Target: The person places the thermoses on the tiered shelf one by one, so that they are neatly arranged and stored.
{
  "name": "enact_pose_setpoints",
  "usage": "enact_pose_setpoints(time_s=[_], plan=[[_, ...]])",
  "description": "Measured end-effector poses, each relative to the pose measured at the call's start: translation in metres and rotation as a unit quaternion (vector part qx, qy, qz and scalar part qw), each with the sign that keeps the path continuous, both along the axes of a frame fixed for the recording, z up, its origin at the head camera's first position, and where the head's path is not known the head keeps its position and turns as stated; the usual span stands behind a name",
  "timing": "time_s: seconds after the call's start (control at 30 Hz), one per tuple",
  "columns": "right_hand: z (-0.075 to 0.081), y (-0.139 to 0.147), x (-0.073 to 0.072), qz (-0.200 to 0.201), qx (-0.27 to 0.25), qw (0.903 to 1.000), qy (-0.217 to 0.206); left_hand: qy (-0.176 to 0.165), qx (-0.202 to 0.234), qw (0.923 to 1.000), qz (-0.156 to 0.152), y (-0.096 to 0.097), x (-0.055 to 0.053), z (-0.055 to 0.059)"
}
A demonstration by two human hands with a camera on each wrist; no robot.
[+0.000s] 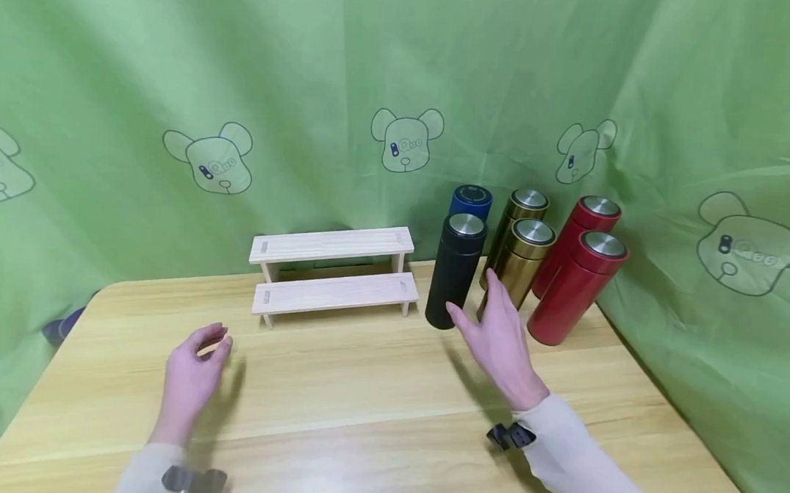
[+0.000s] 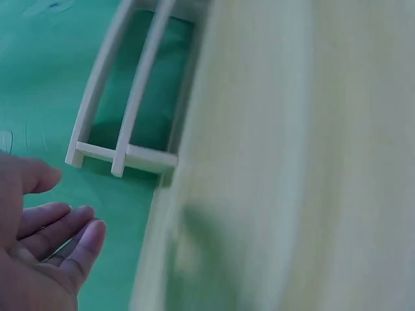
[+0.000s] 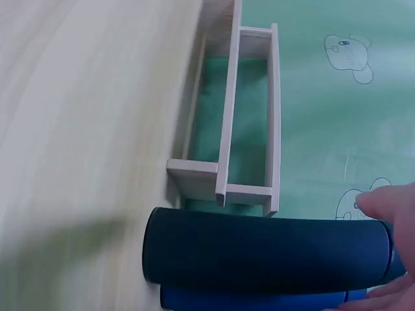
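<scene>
The black bottle [image 1: 456, 278] stands upright on the table [image 1: 334, 420], just beyond the thumb of the right hand [image 1: 499, 347]; whether they touch, I cannot tell. Nearest, the left hand [image 1: 192, 374] hovers over the wood-grained top, fingers gently bent, its grip parted between thumb and fingertips. The right arm, in a pale sleeve [image 1: 568, 449], slants in from the lower right, hand tilted up, its grip spread wide. Those fingers partly cover the front gold bottle [image 1: 530, 261], a shiny metallic cylinder beside the black one, which is matt with a silvery disc on its cap. Right of them leans into view the front red bottle [image 1: 568, 302]. To the left sits a two-step shelf [image 1: 336, 294] of pale wood. Behind, the black bottle blocks most of the blue bottle [image 1: 462, 199]; the rear gold bottle [image 1: 504, 223] and rear red bottle [image 1: 583, 216] are partly hidden too. Farthest hangs a creased green curtain [image 1: 296, 88] printed with round-eared animal heads.
</scene>
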State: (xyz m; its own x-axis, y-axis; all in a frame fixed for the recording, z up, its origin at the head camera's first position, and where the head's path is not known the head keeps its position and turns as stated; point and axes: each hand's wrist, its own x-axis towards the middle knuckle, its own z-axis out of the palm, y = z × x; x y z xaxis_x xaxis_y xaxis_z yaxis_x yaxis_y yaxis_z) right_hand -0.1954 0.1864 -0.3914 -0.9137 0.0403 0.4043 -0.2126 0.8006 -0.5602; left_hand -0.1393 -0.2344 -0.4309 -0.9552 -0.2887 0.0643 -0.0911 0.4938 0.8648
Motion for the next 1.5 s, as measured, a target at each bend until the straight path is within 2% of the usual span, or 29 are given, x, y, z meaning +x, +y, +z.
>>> enact_pose_setpoints(time_s=[0.13, 0.27, 0.37, 0.47, 0.53, 0.8, 1.03, 1.13, 1.4, 1.5], plan=[[0.001, -0.006, -0.008, -0.016, -0.049, 0.9987, -0.002, -0.004, 0.103, 0.9926, 0.064, 0.002, -0.015, 0.000], [-0.002, -0.010, -0.015, -0.007, -0.082, 0.9966, 0.002, -0.003, 0.216, 0.9718, 0.094, 0.003, -0.028, 0.000], [-0.004, -0.012, -0.020, 0.001, -0.098, 0.9952, 0.007, -0.003, 0.273, 0.9569, 0.099, 0.005, -0.037, -0.002], [-0.005, -0.014, -0.025, -0.002, -0.108, 0.9942, 0.009, -0.012, 0.284, 0.9537, 0.099, 0.007, -0.045, -0.003], [-0.006, -0.016, -0.027, -0.005, -0.114, 0.9934, 0.010, -0.022, 0.279, 0.9547, 0.100, 0.008, -0.050, -0.005], [-0.007, -0.022, -0.036, -0.015, -0.141, 0.9899, 0.001, -0.029, 0.294, 0.9505, 0.095, 0.007, -0.065, -0.015], [-0.011, -0.025, -0.042, -0.018, -0.175, 0.9845, 0.006, -0.033, 0.278, 0.9576, 0.070, 0.007, -0.074, -0.018], [-0.012, -0.026, -0.045, -0.022, -0.186, 0.9822, 0.007, -0.043, 0.277, 0.9580, 0.060, 0.007, -0.076, -0.020], [-0.014, -0.027, -0.048, -0.024, -0.203, 0.9788, 0.004, -0.014, 0.324, 0.9438, 0.062, 0.011, -0.081, -0.026], [-0.016, -0.026, -0.050, -0.024, -0.197, 0.9801, 0.009, -0.013, 0.329, 0.9424, 0.059, 0.012, -0.082, -0.026]])
